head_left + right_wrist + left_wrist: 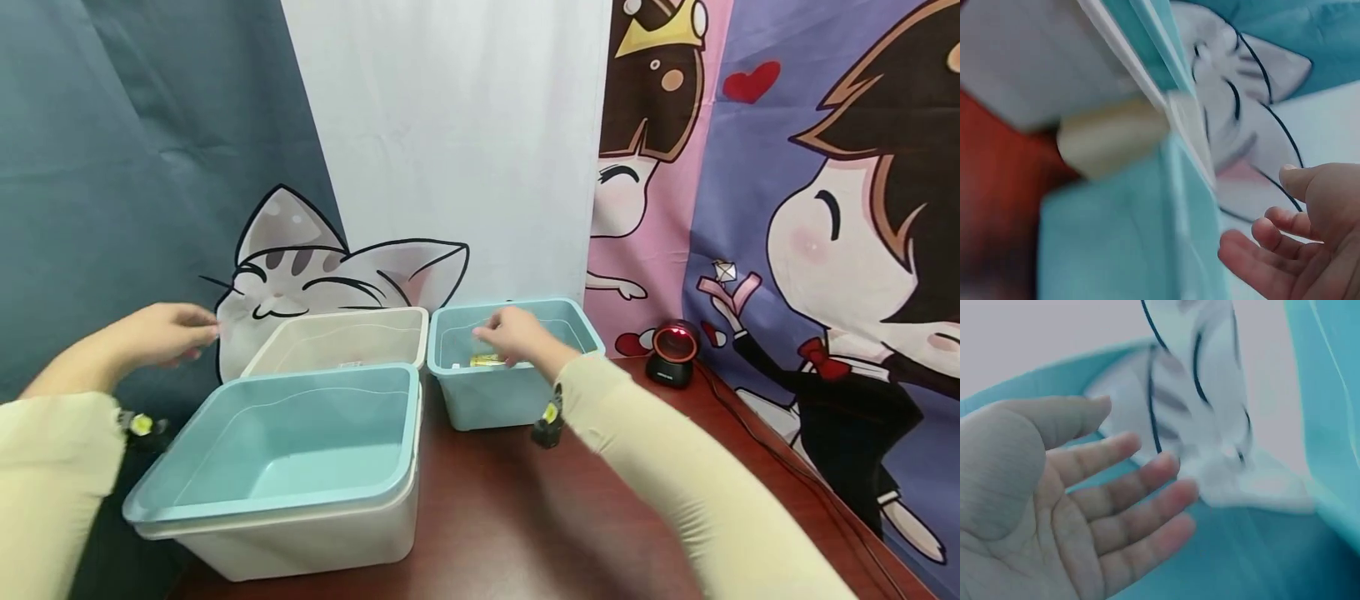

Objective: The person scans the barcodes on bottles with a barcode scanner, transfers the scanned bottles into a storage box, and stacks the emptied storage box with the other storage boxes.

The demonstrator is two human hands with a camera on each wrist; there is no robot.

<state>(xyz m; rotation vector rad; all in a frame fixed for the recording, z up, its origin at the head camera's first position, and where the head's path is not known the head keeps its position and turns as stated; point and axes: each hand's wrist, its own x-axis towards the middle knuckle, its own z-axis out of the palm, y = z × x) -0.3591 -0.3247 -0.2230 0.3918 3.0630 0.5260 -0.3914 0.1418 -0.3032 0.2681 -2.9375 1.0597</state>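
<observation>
My left hand [161,333] hangs in the air at the left, beyond the stacked bins. In the left wrist view its palm and fingers [1141,512] are spread loosely with nothing in them. My right hand [517,332] hovers over the smaller light blue bin [487,404] at the back. Its fingers are loosely bent in the right wrist view and hold nothing. Inside that bin lie a yellow packet [486,360] and some small pale items, partly hidden by the hand. Closer to me, a larger light blue bin [322,433] sits nested in a white bin [322,542].
A cream bin [337,337] stands behind the nested pair, with a small item barely visible inside. On the right of the reddish-brown table [510,517] is a black scanner [671,354] with a red light; its cable [780,467] runs along the right edge. Printed curtains hang behind.
</observation>
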